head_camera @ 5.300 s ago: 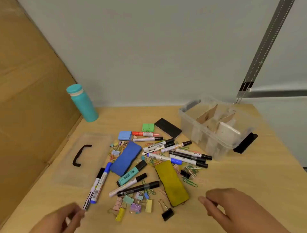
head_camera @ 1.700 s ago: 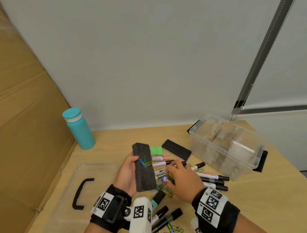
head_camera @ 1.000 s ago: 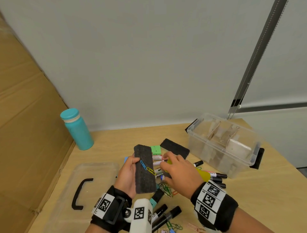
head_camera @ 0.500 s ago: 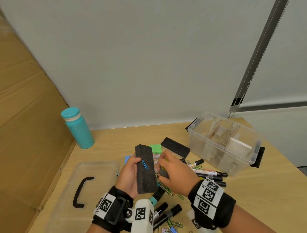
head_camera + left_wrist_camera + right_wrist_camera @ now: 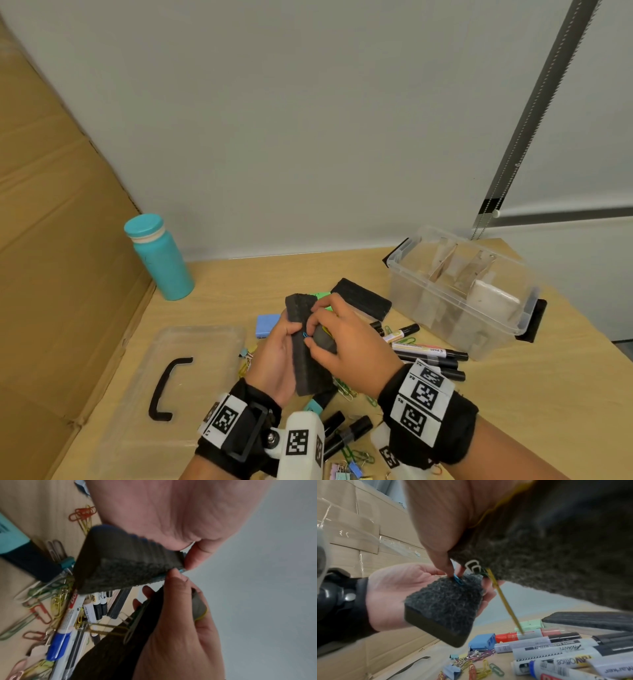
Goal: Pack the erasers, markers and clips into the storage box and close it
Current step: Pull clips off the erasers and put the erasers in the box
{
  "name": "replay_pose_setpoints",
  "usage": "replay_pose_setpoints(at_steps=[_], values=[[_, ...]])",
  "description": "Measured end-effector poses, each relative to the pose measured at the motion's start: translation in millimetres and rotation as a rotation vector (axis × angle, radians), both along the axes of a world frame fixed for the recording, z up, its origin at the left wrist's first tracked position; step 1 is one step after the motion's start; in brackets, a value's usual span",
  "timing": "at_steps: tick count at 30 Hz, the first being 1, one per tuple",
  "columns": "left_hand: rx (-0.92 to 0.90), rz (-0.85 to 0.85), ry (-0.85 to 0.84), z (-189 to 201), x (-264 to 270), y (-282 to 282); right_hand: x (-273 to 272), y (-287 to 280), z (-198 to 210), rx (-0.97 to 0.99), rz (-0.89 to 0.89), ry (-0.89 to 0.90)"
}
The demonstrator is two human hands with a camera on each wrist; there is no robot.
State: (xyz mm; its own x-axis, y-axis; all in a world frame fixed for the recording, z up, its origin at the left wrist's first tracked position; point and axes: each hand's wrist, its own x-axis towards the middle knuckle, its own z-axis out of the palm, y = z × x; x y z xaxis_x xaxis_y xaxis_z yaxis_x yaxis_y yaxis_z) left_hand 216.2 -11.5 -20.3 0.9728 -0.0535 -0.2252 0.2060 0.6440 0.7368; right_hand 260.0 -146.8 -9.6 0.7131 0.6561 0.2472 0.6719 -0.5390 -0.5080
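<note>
My left hand (image 5: 279, 346) grips a dark felt eraser (image 5: 305, 353) above the table, felt side up. A blue paper clip (image 5: 458, 580) clings to the felt. My right hand (image 5: 317, 330) pinches that clip with thumb and forefinger, and its other fingers hold a second, yellow-backed eraser (image 5: 556, 545) in the palm. The left wrist view shows the first eraser (image 5: 123, 563) with the pinch at its far edge. The clear storage box (image 5: 513, 329) stands open at the right, with cardboard dividers inside. Markers (image 5: 428, 353) and loose paper clips (image 5: 346, 387) lie under my hands.
The clear lid (image 5: 205, 342) with a black handle lies flat on the left. A black eraser (image 5: 363, 301) lies between my hands and the box. A teal bottle (image 5: 161, 260) stands at the back left, beside a cardboard wall (image 5: 51, 274). Binder clips (image 5: 346, 471) lie near the front edge.
A yellow clip that sat on the felt a second ago is gone from it. My right hand has moved onto the blue clip and now pinches it.
</note>
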Motion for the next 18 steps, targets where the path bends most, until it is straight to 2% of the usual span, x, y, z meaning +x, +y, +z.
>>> replay_pose_setpoints(at_steps=[7, 12, 15, 18], values=[[0.073, 0.015, -0.026, -5, -5, 10, 5, -13, -9, -0.169, 0.009, -0.031], [0.099, 0.11, 0.017, -6, -12, 25, 9, -30, -27, -0.376, -0.079, 0.145], [0.125, 0.132, 0.062, -13, -16, 35, 11, -37, -21, -0.303, -0.119, 0.23], [0.136, 0.139, 0.095, -17, -18, 40, 14, -44, -6, -0.196, -0.149, 0.239]])
